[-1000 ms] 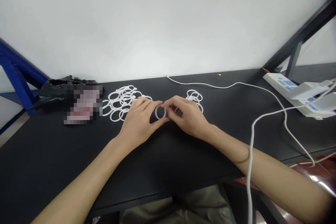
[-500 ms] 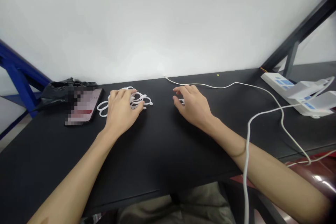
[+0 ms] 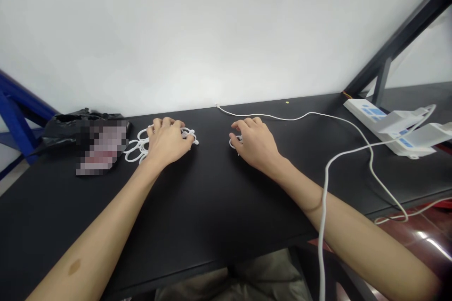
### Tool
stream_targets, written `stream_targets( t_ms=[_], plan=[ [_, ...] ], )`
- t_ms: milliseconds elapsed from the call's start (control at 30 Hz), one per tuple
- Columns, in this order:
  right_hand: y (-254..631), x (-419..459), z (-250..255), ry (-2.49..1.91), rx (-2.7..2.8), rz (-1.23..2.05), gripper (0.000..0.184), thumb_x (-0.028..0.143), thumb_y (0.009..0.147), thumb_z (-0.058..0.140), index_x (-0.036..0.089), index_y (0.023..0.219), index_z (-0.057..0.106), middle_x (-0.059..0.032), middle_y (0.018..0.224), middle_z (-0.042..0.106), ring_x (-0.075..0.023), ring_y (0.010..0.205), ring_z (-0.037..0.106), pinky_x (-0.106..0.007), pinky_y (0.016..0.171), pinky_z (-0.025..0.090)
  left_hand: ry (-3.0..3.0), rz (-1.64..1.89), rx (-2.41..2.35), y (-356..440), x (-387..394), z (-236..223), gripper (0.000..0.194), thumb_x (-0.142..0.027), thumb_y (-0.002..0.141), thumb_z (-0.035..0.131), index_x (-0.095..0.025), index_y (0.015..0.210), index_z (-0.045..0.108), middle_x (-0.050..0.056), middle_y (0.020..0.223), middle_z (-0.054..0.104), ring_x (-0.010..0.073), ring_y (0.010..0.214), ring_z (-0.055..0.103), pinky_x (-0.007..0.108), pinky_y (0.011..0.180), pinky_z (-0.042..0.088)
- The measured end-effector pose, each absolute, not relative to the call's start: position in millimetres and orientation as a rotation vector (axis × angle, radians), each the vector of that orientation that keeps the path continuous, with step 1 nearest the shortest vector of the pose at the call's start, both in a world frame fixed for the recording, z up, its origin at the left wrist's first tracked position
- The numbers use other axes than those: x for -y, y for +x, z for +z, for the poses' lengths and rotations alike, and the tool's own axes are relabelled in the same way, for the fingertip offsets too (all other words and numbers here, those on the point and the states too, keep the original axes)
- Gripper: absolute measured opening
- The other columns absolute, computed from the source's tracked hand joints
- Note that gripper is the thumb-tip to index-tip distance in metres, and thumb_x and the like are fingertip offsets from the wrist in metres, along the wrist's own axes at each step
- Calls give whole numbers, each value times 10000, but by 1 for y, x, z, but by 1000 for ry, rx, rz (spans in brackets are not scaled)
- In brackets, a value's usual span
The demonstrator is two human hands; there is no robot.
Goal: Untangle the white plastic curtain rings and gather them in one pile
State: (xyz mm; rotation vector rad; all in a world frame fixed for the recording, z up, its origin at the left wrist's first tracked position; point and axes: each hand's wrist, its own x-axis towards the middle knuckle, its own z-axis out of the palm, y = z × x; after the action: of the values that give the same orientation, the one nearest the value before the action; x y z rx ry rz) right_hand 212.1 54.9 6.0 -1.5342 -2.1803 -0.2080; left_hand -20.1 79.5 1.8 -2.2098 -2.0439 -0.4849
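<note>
A cluster of white rings with small rounded tabs (image 3: 134,150) lies on the black tabletop (image 3: 197,207). Over it rests my left hand (image 3: 167,141), palm down, fingers apart and bent onto the rings; it hides the middle of the cluster. To the right, my right hand (image 3: 257,143) is curved low over the table, thumb and index finger apart. Part of another white ring (image 3: 231,141) shows by that thumb; the rest is hidden under the hand. A gap of bare tabletop separates the two hands.
A phone with a blurred screen (image 3: 102,146) lies left of the rings, beside a crumpled black plastic bag (image 3: 63,127). A white power strip (image 3: 370,117) with plugged-in adapters stands at the right. A white cable (image 3: 325,188) crosses above my right forearm.
My left hand has shifted across the rings, and the cluster is spread differently beneath it. More of the ring shows by my right thumb. The view has turned slightly.
</note>
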Motion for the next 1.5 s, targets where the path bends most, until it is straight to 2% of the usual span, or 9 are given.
stream_targets(
  t_ms=[133,333,667,767,867,933,1267,1500],
  plan=[
    [212,-55,6,-1546,2197,-185,266,288,933,520,132,1087,670,-138,1017,698,-306,973,543,-427,834,444,-2200,-535,2070,-21,-82,2,378,-413,798,527,-180,1048,688,192,1168,627,436,1131,489,612,908,393],
    [215,-57,7,-1560,2217,-178,282,178,933,445,123,1078,681,-140,1045,702,-307,969,540,-423,829,425,-2182,-657,1984,-24,-65,14,339,-311,805,525,-182,1087,662,174,1198,616,436,1154,472,618,917,390],
    [228,-66,19,-1506,2236,4,233,96,863,460,168,820,678,-98,906,712,-267,919,534,-399,823,442,-2417,-785,1616,-19,-26,5,320,-131,839,460,-230,1095,626,81,1161,646,326,1107,485,518,926,391],
    [233,-64,25,-1380,2383,107,143,152,824,552,189,825,690,-77,896,695,-260,942,535,-407,859,452,-2482,-833,1517,-12,-22,3,314,-110,848,458,-218,1086,633,70,1138,661,303,1115,487,498,952,388],
    [235,-61,29,-1294,2510,127,132,235,758,657,208,874,713,-79,969,669,-284,1020,524,-445,903,452,-2553,-815,1451,-4,-19,2,303,-105,862,454,-222,1073,638,62,1116,671,292,1122,491,484,957,384],
    [234,-58,28,-1271,2545,114,124,220,748,659,210,858,714,-84,1009,652,-289,1049,512,-453,920,454,-2602,-790,1420,-1,-17,2,290,-114,879,449,-218,1070,640,62,1109,674,286,1109,498,475,944,386],
    [217,-54,18,-1092,2361,187,68,131,826,598,188,799,622,-80,995,650,-237,987,526,-397,875,492,-2618,-786,1349,0,-14,5,217,-209,946,470,-187,1081,638,74,1069,683,271,1074,520,458,942,388],
    [200,-39,15,-909,2293,71,58,131,880,569,178,869,600,-113,1061,612,-233,971,556,-434,886,491,-2546,-827,1319,-2,-18,2,233,-252,948,545,-167,1153,618,73,1031,688,264,1013,536,423,868,418]
  ],
)
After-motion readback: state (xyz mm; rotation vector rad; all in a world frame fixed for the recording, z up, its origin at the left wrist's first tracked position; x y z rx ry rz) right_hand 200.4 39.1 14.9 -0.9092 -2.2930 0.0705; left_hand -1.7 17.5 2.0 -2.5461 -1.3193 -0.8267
